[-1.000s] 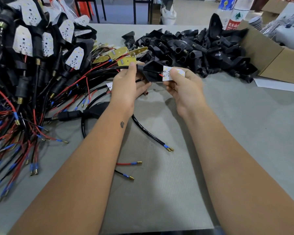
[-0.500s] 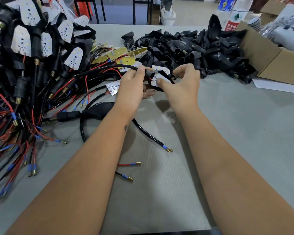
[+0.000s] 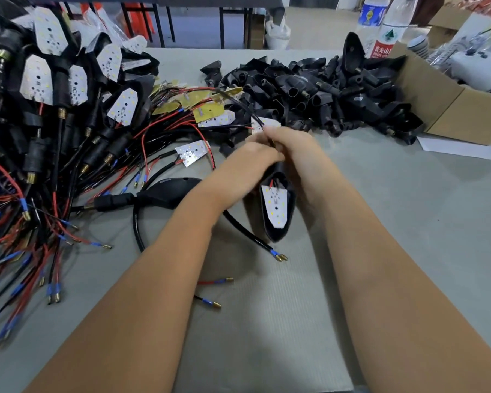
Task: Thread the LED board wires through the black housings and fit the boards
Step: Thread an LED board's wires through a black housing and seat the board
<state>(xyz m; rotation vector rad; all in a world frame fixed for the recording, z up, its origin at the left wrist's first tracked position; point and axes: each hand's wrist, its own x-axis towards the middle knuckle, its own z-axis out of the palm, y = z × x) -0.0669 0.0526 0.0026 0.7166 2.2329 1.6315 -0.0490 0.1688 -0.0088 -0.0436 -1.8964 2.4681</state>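
LED board (image 3: 275, 206) seated face-up in black housing (image 3: 278, 234), held clear of the counter (image 3: 408, 222) by right hand (image 3: 292, 146) gripping its stem; left hand (image 3: 250, 160) curled close at the wires (blurred, grip unclear).

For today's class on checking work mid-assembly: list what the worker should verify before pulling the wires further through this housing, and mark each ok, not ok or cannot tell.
1. LED board sits inside the black housing, LED side showing: ok.
2. Board fully seated: cannot tell.
3. Red and black leads at the board's top enter the housing neck: ok.
4. Both hands at the neck, left hand, right hand: ok.
5. Grip on the wire: cannot tell, motion blur.
6. Housing off the table: cannot tell.
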